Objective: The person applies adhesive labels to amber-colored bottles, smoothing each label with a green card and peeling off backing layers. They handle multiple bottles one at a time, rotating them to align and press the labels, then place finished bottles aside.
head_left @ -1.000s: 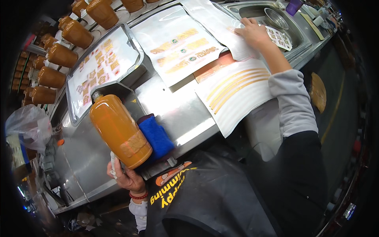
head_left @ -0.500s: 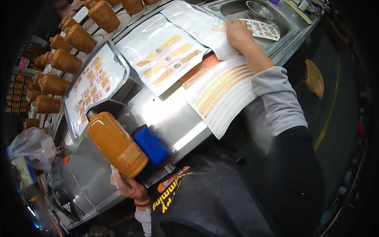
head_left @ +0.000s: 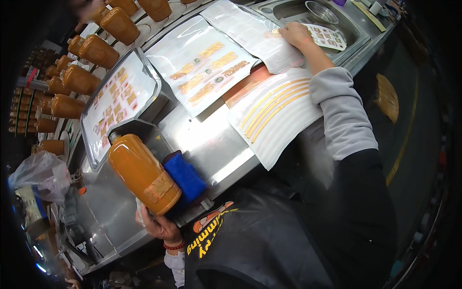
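While the left hand (head_left: 161, 225) cups the base of a large orange bottle (head_left: 143, 172) from below at the near edge of the steel counter (head_left: 214, 144), the right hand (head_left: 294, 33) lies flat on a sheet of small stickers (head_left: 327, 36) at the far right corner, over the rim of a sink (head_left: 353, 30). The left grip is closed around the bottle's bottom end, fingers wrapped underneath and partly hidden; the right hand is open, its palm and fingers pressing the sheet, holding nothing. The bottle leans steeply, its narrow neck pointing toward a tilted tray of printed labels (head_left: 118, 98), and its side rests just beside a blue sponge block (head_left: 185, 176). A band-like label appears to sit near the bottle's base. Two glossy label sheets (head_left: 207, 67) and a white sheet with curved orange stripes (head_left: 274, 111) overlap across the middle of the counter. More orange bottles (head_left: 98, 50) stand in rows along the far left edge, and a clear plastic bag (head_left: 38, 173) sits beyond the left end.

Judged from its fullness, the bottle is probably heavy and rigid, with a smooth wall that may slip; support under the base, as here, plus a hold at the shoulder, looks safest. The sticker sheet is likely light, limp and easily creased, best lifted by a corner.
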Motion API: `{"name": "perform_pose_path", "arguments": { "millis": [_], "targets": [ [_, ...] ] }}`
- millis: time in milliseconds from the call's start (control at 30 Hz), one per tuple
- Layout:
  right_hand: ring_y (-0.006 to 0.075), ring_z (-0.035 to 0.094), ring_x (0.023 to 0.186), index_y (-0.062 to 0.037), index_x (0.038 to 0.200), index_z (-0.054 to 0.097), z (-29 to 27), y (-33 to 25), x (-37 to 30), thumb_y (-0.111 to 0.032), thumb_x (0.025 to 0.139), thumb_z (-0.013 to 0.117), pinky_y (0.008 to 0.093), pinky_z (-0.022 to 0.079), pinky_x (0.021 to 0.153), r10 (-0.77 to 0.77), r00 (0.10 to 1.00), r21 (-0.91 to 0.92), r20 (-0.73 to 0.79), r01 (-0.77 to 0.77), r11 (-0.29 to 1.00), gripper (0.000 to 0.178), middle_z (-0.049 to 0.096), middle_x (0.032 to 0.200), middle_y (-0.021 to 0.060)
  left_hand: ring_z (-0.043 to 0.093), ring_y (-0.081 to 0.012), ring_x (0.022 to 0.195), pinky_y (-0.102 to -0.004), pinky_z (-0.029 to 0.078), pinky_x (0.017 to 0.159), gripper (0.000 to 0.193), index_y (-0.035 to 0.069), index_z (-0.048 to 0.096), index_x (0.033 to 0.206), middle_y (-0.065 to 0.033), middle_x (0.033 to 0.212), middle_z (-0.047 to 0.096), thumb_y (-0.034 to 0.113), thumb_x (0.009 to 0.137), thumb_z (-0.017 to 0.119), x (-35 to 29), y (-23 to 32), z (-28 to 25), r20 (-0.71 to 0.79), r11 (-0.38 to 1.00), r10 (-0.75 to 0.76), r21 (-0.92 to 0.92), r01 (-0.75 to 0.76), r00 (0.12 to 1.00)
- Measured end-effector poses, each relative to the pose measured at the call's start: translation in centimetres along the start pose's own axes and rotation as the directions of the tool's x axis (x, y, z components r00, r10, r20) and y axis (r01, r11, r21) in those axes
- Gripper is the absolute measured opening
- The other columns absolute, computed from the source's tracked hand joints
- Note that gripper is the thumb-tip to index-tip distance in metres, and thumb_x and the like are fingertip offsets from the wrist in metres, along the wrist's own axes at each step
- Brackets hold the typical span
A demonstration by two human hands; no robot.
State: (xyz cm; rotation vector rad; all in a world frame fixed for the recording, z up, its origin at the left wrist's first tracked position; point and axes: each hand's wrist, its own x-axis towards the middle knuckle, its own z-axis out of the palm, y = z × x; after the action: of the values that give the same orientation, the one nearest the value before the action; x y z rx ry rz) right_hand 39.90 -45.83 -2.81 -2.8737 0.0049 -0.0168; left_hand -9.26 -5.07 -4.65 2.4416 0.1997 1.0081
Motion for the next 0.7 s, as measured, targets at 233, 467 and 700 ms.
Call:
{"name": "perform_pose_path", "arguments": {
  "millis": [233,467,700],
  "targets": [
    [0.0423,0.061,0.116,-0.0058,0.114,0.072,0.8,-0.1,-1.0,-0.041,0.09,0.063,0.0467,0.048,0.101,-0.052,0.993,-0.105,-0.102,0.041,0.994,0.044,0.068,0.121,0.0187,0.048,-0.0354,0.124,-0.0454,0.034,0.108,0.038,-0.006,0.052,0.136,-0.0197,0.131,0.06,0.012,0.103,0.049,-0.1,-0.1,0.1,-0.013,0.999,-0.025,-0.021,0.024,1.0],
    [0.0333,0.053,0.12,-0.0098,0.104,0.072,1.7,-0.2,-1.4,-0.025,0.093,0.059,0.0511,0.052,0.092,-0.268,0.924,-0.268,-0.274,0.194,0.944,0.023,0.062,0.119,0.0083,0.049,-0.0364,0.122,-0.0462,0.037,0.105,0.039,-0.005,0.051,0.138,-0.0198,0.131,0.059,0.012,0.102,0.05,0.0,0.2,-0.1,0.013,0.999,-0.03,-0.012,0.031,0.999],
    [0.0349,0.057,0.109,-0.0076,0.097,0.067,3.0,0.7,-1.1,-0.022,0.094,0.059,0.048,0.052,0.089,-0.372,0.812,-0.314,-0.45,0.247,0.917,0.017,0.062,0.107,0.0106,0.051,-0.0325,0.121,-0.0426,0.037,0.105,0.038,-0.006,0.051,0.138,-0.0197,0.131,0.058,0.007,0.103,0.048,0.1,0.1,0.0,0.008,0.999,-0.001,-0.045,0.002,1.0]
  ]
}}
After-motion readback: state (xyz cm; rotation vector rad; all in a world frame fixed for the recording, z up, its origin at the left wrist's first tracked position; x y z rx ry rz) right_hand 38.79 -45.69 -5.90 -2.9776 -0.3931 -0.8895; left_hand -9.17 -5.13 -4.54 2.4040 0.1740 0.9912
